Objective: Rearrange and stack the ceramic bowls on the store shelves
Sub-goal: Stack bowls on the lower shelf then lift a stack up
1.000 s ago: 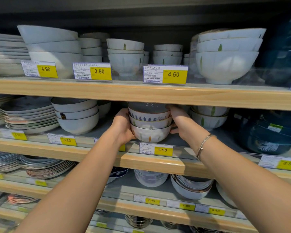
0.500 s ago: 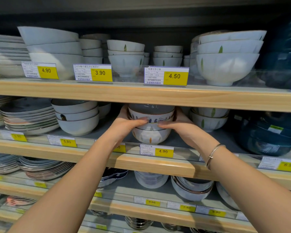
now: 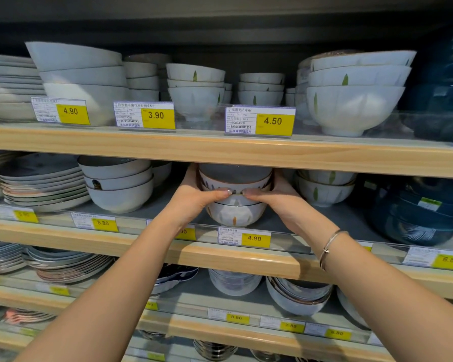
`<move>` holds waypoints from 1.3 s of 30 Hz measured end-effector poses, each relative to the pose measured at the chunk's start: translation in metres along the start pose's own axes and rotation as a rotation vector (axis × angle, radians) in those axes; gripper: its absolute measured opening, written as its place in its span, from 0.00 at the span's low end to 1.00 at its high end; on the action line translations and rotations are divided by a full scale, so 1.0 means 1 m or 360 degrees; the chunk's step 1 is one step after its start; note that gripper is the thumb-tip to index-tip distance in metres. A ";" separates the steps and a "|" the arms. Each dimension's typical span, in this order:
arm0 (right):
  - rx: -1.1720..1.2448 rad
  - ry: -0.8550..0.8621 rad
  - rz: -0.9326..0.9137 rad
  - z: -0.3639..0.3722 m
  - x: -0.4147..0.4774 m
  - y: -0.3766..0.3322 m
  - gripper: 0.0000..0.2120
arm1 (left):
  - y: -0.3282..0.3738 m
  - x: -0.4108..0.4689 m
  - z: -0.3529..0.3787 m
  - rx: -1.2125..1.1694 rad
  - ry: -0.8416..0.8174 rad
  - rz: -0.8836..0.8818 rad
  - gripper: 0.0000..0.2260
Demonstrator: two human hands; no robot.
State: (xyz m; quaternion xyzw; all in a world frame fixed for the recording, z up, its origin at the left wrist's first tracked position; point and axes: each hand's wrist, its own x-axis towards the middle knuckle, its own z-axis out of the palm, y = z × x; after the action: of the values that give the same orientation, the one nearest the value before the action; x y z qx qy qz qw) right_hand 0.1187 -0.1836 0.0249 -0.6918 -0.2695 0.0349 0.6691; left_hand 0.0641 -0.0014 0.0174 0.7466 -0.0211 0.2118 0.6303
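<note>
Yellow price tags along the top shelf (image 3: pixel 220 150) edge read 4.90 (image 3: pixel 70 111), 3.90 (image 3: pixel 156 115) and 4.50 (image 3: pixel 272 121), while the middle shelf (image 3: pixel 220 257) shows 5.80 (image 3: pixel 103 223), 4.90 (image 3: pixel 254 238) and 6.80 (image 3: pixel 449 259).

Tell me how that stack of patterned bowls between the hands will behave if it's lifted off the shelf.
The stack of patterned bowls is glazed ceramic, so probably heavy for its size and breakable if knocked. The left hand and right hand clasp the middle bowls, so the bottom bowl may stay behind. The shelf edge above sits close, so a straight lift could clip it.
</note>
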 end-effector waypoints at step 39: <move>-0.0665 0.0105 0.0097 -0.036 0.002 -0.016 0.31 | -0.004 0.020 0.049 -0.0065 -0.0055 -0.0014 0.45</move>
State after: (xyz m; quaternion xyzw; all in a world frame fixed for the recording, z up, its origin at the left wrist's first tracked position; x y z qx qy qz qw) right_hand 0.1299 -0.2164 0.0442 -0.8240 -0.2278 -0.0241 0.5181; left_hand 0.0980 -0.0422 0.0151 0.7373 -0.0330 0.1957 0.6458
